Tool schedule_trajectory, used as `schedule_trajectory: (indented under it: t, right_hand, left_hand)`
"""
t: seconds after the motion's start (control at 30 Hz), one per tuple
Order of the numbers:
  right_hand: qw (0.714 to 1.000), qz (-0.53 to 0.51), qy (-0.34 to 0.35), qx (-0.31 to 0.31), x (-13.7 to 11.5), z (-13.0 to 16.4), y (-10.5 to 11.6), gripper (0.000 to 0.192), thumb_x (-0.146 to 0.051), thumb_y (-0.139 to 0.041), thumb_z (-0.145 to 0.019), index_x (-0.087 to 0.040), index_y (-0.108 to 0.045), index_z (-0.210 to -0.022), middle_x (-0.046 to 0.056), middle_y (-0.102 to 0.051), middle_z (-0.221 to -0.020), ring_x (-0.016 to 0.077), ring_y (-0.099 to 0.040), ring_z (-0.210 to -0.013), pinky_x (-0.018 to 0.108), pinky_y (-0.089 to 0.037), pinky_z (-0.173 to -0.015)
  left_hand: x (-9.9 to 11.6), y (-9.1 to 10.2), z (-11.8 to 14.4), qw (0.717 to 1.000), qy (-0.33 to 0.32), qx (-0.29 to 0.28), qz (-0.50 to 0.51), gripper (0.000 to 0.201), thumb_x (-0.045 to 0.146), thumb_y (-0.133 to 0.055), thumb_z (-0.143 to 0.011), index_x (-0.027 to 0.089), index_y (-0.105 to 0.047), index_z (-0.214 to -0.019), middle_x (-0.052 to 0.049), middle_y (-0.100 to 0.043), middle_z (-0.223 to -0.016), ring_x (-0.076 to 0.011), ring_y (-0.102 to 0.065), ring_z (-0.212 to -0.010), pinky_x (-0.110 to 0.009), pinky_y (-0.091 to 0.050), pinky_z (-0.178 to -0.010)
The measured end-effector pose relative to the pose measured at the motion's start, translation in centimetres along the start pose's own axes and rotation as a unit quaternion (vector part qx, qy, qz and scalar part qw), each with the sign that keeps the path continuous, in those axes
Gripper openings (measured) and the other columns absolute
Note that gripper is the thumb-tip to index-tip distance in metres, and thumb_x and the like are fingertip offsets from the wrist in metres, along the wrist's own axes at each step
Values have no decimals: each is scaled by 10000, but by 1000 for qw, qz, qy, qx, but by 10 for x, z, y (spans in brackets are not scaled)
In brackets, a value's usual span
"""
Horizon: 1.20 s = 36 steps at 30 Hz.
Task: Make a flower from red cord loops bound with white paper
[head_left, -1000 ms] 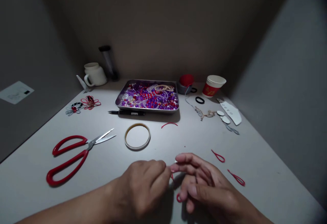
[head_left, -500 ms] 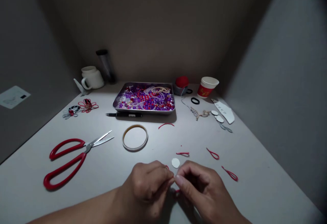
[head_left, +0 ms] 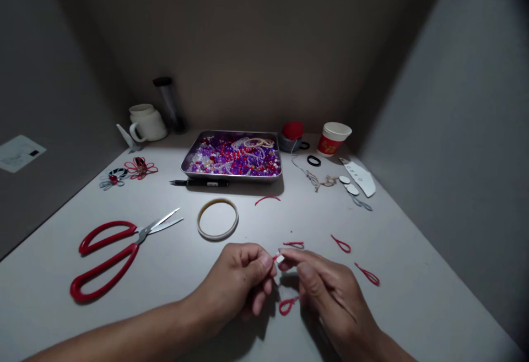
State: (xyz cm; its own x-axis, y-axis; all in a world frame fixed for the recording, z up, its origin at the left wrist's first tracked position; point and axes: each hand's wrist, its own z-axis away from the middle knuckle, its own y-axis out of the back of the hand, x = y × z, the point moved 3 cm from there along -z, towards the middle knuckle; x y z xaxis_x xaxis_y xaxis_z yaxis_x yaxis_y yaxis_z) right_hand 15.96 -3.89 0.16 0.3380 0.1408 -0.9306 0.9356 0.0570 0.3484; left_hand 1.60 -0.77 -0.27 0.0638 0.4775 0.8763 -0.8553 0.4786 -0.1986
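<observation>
My left hand (head_left: 248, 274) pinches a thin red cord (head_left: 275, 258) between thumb and forefinger, its other fingers curled. Right beside those fingertips is a small white disc (head_left: 280, 259), tilted and partly covered by the fingers of my right hand (head_left: 330, 296), which hold its edge. Below, between the hands, a red cord loop (head_left: 287, 306) shows, its tail running under my right fingers. Other red cord loops lie to the right, one nearer (head_left: 341, 244) and one (head_left: 367, 275) farther out. A folded red piece (head_left: 293, 244) lies just beyond my fingertips.
Red-handled scissors (head_left: 142, 235) lie open at left, beside a tape ring (head_left: 217, 219). A metal tray (head_left: 231, 178) of beads stands behind a black pen (head_left: 198, 183). Cord flowers (head_left: 141, 168), a white jug (head_left: 147, 123), a paper cup (head_left: 334, 139) and a white template (head_left: 359, 177) are farther back.
The white disc, flat on the table before, is now tilted up at my fingertips. My left hand has turned, showing its thumb, and my right fingers have reached forward to the disc.
</observation>
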Motion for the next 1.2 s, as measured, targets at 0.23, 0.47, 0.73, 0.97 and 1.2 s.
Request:
schedule_trajectory:
  t: [0.23, 0.47, 0.73, 0.97, 1.2]
  right_hand:
    - [990, -68, -121, 33, 7, -2, -5, 318, -374, -554, -796, -152, -602, -1018, 64, -649, -772, 128, -516, -498, 258, -467, -466]
    - [991, -92, -101, 11, -4, -5, -14, 97, -253, -630, -722, -163, -661, -739, 46, -654, -763, 124, -547, -510, 242, -445, -468]
    - [998, 6, -67, 7, -11, -8, -5, 192, -288, -529, -791, -164, -588, -657, 19, -602, -583, 130, -531, -466, 236, -410, -450]
    - [897, 440, -16, 33, 2, -37, 53, 224, -295, -470, -814, -221, -632, -678, 13, -677, -663, 171, -568, -552, 263, -333, -504]
    - [873, 484, -45, 53, 14, -45, 66, 191, -376, -590, -735, -250, -655, -606, -5, -688, -587, 213, -608, -536, 268, -327, -470]
  left_hand:
    - [4, 5, 1, 997, -47, 67, 6, 309, 400, -559, -769, 126, -548, -626, 38, -467, -469, -53, -370, -392, -161, -265, -371]
    - [6, 1, 4, 993, -99, 60, 8, 282, 351, -557, -798, 116, -619, -656, 16, -437, -625, -64, -312, -493, -178, -219, -396]
    - [-4, -1, 7, 996, -55, 64, 23, 279, 402, -584, -767, 135, -663, -779, 29, -432, -578, -42, -232, -428, -178, -150, -367]
    - [-7, 1, 4, 993, 23, 112, 33, 263, 360, -538, -782, 136, -613, -898, -11, -562, -672, -44, -276, -425, -157, -177, -350]
    - [-6, 3, 2, 994, -29, 101, -29, 178, 269, -505, -756, 123, -594, -805, -51, -623, -696, -55, -340, -411, -174, -233, -366]
